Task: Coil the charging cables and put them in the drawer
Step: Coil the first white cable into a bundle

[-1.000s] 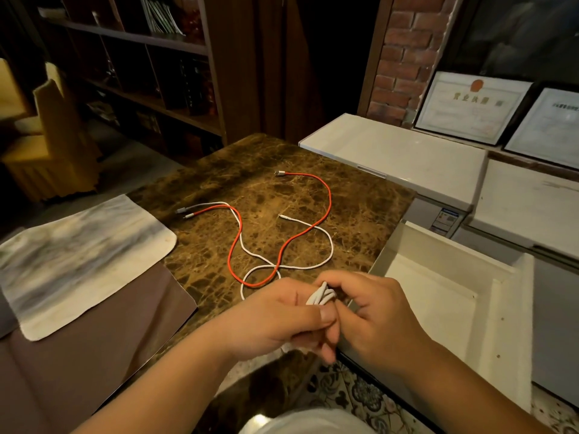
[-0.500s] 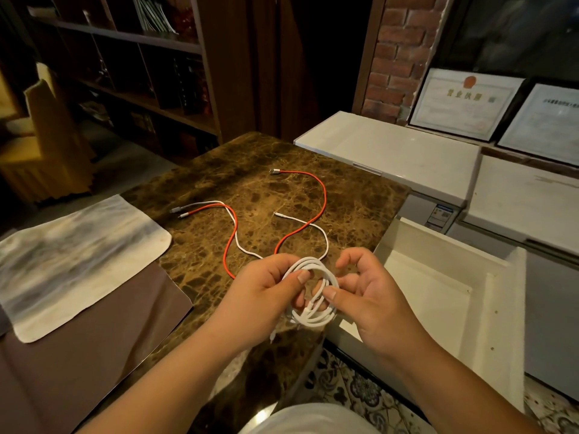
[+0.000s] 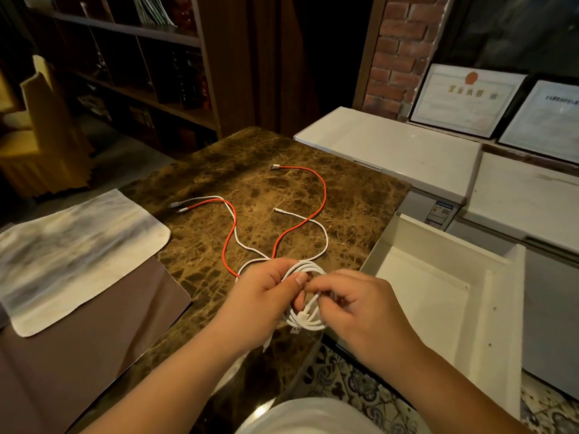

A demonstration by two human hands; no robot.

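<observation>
A white charging cable (image 3: pixel 308 321) is wound into a coil of several loops above the near edge of the brown marble table (image 3: pixel 219 183). My left hand (image 3: pixel 266 286) grips the coil's left side. My right hand (image 3: pixel 354 299) pinches a strand near the coil's middle, and the plug end dangles below. A second white cable (image 3: pixel 324 238) and a red cable (image 3: pixel 322 189) lie loose on the marble beyond my hands, crossing each other. The white drawer (image 3: pixel 438 296) stands pulled open to the right, with nothing visible inside it.
A grey-white cloth (image 3: pixel 72 249) lies on a brown mat (image 3: pixel 94 333) at the left. White cabinets (image 3: pixel 391 151) stand behind the drawer, with framed certificates (image 3: pixel 463 101) on them against a brick wall. Dark bookshelves fill the back left. Patterned floor tiles show below the drawer.
The coil was bunched tight between both hands, then spread into an open ring. My right hand has closed from spread fingers to a pinch on a strand.
</observation>
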